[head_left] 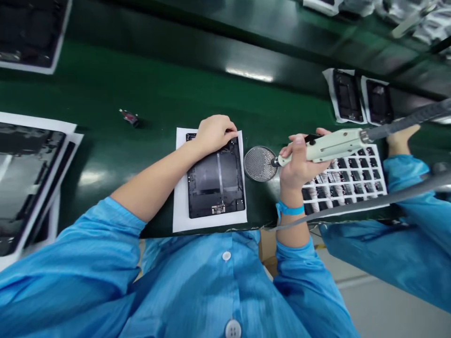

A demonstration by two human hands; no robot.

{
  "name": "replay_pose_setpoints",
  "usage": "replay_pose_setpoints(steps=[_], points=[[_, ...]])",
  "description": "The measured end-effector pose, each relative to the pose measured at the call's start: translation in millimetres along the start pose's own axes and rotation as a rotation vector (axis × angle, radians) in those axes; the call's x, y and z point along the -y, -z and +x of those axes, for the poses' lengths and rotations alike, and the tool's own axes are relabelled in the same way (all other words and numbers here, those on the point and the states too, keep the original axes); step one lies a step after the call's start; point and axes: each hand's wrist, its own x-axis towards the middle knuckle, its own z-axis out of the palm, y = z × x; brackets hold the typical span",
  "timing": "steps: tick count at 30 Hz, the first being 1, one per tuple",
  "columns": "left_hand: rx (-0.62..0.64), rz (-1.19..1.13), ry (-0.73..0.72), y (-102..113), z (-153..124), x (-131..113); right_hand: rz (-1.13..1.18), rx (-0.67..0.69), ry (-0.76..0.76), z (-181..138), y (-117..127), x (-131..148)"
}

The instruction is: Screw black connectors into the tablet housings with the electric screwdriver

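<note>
A black tablet housing (206, 188) lies on white paper (181, 206) in front of me, with a pale strip down its middle and a small circuit board (218, 209) at the near edge. My left hand (215, 134) lies over its far edge, fingers curled down on it; the fingertips are partly hidden. My right hand (299, 169) is wrapped round a pale green electric screwdriver (334, 144), held almost level. The driver's tip points left, at the rim of a round metal dish (260, 163) with many small holes, just right of the tablet housing.
A white tray of small dark parts (345, 178) sits under and beyond the screwdriver. Stacked tablet housings (24, 183) stand at left; two more (348, 96) lie far right. A small red-and-black part (130, 117) lies on the green bench. A co-worker's sleeve (405, 176) and a grey cable (380, 195) are at right.
</note>
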Motion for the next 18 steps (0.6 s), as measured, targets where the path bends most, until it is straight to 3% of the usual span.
replay_pose_setpoints(steps=[18], points=[[0.000,-0.105,0.012,-2.5,-1.5,0.4,-0.086,0.021,-0.019,-9.5,-3.2,-20.0]])
